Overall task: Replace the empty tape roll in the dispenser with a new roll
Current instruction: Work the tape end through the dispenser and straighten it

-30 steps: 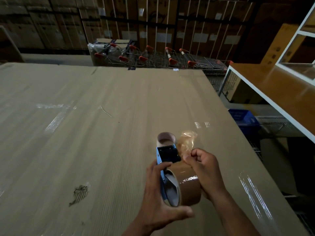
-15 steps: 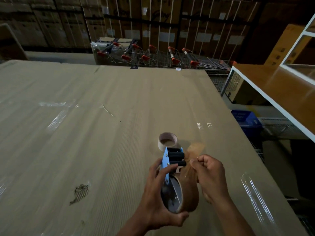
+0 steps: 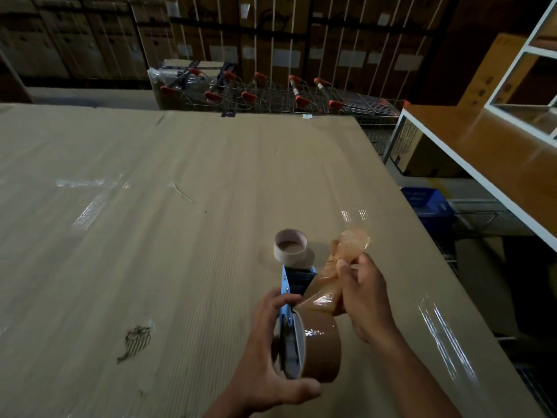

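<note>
Our left hand (image 3: 271, 354) grips the dispenser (image 3: 294, 289) with the new roll (image 3: 319, 348) seated; our right hand (image 3: 361, 294) pinches the pulled tape end (image 3: 340, 260) — we should keep it taut and flat toward the blade. The empty core (image 3: 291, 245) stands on the counter (image 3: 150, 236) just beyond.

The scene is dim, the far stacked brown cardboard boxes (image 3: 271, 40) nearly black. Glare streaks clear plastic film on the wide tan cardboard surface (image 3: 150, 236). Edges bow outward and look soft.
</note>
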Available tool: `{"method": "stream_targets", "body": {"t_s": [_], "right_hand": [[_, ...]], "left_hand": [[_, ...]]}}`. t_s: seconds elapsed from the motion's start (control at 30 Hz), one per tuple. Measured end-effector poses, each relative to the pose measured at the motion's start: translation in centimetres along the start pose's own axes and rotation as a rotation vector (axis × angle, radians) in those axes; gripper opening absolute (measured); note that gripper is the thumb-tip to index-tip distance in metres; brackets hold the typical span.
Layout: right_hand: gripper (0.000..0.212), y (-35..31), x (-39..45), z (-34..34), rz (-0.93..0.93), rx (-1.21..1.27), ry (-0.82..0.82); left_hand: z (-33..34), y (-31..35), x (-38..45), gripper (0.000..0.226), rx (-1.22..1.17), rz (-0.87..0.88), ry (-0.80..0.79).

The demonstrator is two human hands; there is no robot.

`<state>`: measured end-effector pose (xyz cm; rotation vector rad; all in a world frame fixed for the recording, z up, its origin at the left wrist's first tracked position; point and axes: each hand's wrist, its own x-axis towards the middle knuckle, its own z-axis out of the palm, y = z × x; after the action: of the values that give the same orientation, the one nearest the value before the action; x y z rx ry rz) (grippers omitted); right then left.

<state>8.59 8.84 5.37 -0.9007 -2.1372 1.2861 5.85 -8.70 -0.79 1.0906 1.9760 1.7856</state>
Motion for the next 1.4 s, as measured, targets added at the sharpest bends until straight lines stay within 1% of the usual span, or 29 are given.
{"method": "stream_targets", "body": {"t_s": [0.17, 0.27, 0.4, 0.5, 0.57, 0.63, 0.7, 0.8, 0.87, 0.93, 1.03, 1.13, 1.27, 1.4], "right_hand": [[0.008, -0.9, -0.9, 0.4, -0.074, -0.009, 0.036], [0.008, -0.7, -0.9, 0.8, -0.074, -0.071, 0.107], [0.012, -0.7, -1.1, 1.2, -0.037, -0.076, 0.207], [0.008, -0.5, -0.9, 1.0, 0.036, -0.021, 0.159], [0.008, -0.4, -0.9, 0.6, 0.125, 0.104, 0.102], [0.007, -0.6, -1.3, 0.3, 0.224, 0.272, 0.057], [0.009, -0.6, -1.7, 0.1, 0.246, 0.300, 0.059], [0.007, -0.3, -1.6, 0.3, 0.228, 0.152, 0.094], [0.008, -0.4, -1.4, 0.2, 0.221, 0.049, 0.083], [0.014, -0.5, -1.3, 0.0, 0.209, -0.028, 0.039], [0.020, -0.8, -1.2, -0.2, 0.126, -0.121, 0.012], [0.021, -1.2, -1.0, -0.3, 0.052, -0.148, 0.041], [0.010, -1.5, -1.0, 0.0, -0.073, -0.179, 0.063], [0.007, -1.5, -1.1, -0.2, -0.153, -0.111, 0.095]], "left_hand": [[0.5, 0.6, 0.0, 0.087, -0.117, -0.071, 0.122], [0.7, 0.4, -0.1, 0.084, -0.168, -0.062, 0.162], [1.1, 0.8, -0.2, 0.083, -0.157, -0.038, 0.170], [1.4, 0.9, -0.4, 0.082, -0.191, -0.047, 0.213], [1.3, 0.9, -0.4, 0.082, -0.196, -0.063, 0.250], [1.3, 0.7, -0.5, 0.083, -0.161, -0.055, 0.295], [1.2, 0.7, -0.5, 0.085, -0.091, -0.040, 0.323], [1.4, 1.1, -0.7, 0.085, 0.015, 0.046, 0.320], [1.5, 1.4, -0.8, 0.084, 0.075, 0.095, 0.304], [1.5, 1.7, -0.7, 0.084, 0.107, 0.110, 0.300], [1.4, 2.0, -0.6, 0.085, 0.107, 0.107, 0.295], [1.3, 2.0, -0.7, 0.085, 0.126, 0.111, 0.278], [1.5, 2.2, -0.9, 0.085, 0.127, 0.114, 0.268], [1.5, 2.5, -1.0, 0.084, 0.103, 0.104, 0.279]]}}
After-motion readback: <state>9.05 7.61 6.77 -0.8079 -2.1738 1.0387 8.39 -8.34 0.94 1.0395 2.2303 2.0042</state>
